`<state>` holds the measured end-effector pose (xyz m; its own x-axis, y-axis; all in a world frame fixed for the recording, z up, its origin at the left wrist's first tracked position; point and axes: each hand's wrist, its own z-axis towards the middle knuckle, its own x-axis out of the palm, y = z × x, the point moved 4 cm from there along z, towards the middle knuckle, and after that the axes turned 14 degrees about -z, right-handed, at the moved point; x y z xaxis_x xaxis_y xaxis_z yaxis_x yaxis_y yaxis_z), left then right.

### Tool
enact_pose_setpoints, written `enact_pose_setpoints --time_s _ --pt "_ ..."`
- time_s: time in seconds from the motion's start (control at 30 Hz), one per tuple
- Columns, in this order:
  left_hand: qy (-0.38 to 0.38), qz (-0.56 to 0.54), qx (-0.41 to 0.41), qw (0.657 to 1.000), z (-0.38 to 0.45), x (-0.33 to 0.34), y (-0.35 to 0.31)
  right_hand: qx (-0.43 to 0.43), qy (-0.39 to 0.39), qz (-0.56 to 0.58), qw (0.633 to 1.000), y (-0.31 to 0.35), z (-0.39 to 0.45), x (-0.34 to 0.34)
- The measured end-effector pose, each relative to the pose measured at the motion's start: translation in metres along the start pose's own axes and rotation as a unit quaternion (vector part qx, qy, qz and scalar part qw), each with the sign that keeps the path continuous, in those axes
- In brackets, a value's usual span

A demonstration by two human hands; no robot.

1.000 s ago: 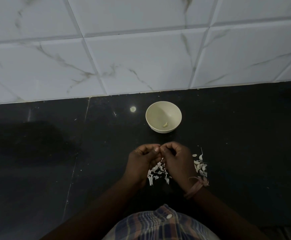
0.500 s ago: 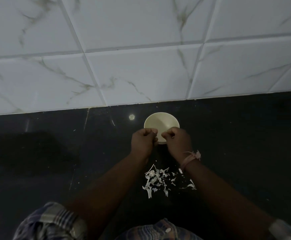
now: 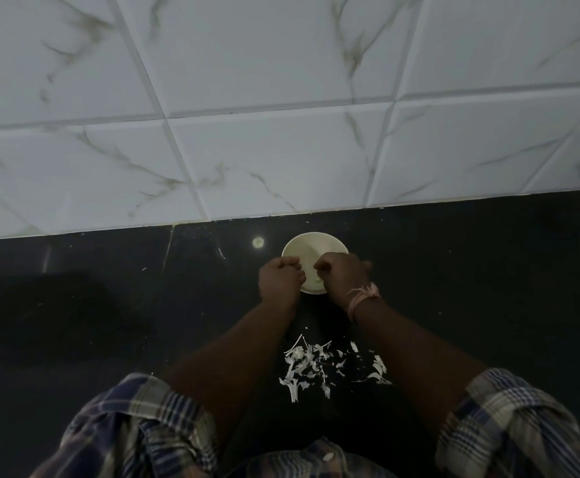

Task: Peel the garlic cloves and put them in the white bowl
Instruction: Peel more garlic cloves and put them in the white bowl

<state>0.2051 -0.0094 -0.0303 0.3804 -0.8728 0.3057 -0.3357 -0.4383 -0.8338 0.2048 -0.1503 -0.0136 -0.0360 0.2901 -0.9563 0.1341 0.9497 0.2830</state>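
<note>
The white bowl (image 3: 311, 248) stands on the black counter near the tiled wall. Both my hands hover over its near half with their fingers curled in. My left hand (image 3: 281, 277) is a loose fist at the bowl's left rim, and nothing shows in it. A narrow gap separates it from my right hand (image 3: 342, 274), whose fingertips pinch a small pale garlic clove (image 3: 317, 270) above the bowl. A small pale piece (image 3: 317, 281) lies inside the bowl. A heap of white garlic skins (image 3: 311, 369) lies on the counter between my forearms.
The white marble-look tiled wall (image 3: 281, 132) rises just behind the bowl. The black counter (image 3: 92, 322) stretches to both sides. A small bright spot (image 3: 258, 242) reflects left of the bowl. My checked sleeves fill the bottom corners.
Both hands moved away from the heap of skins up to the bowl. They were pressed together and are now slightly apart. The view tilted, showing more wall.
</note>
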Motion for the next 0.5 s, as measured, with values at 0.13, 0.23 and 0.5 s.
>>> enact_pose_setpoints --time_s 0.13,0.23,0.5 --pt "-0.015 0.017 0.014 1.000 -0.020 -0.009 0.004 0.052 -0.076 0.114 0.989 -0.013 -0.011 -0.009" --pt "-0.004 0.073 0.002 0.997 -0.034 -0.021 0.015 0.089 -0.157 0.190 0.965 -0.033 -0.036 -0.009" --pt "0.112 0.200 -0.162 0.960 -0.063 -0.034 0.060 0.071 -0.090 0.044 0.992 -0.077 -0.117 0.035"
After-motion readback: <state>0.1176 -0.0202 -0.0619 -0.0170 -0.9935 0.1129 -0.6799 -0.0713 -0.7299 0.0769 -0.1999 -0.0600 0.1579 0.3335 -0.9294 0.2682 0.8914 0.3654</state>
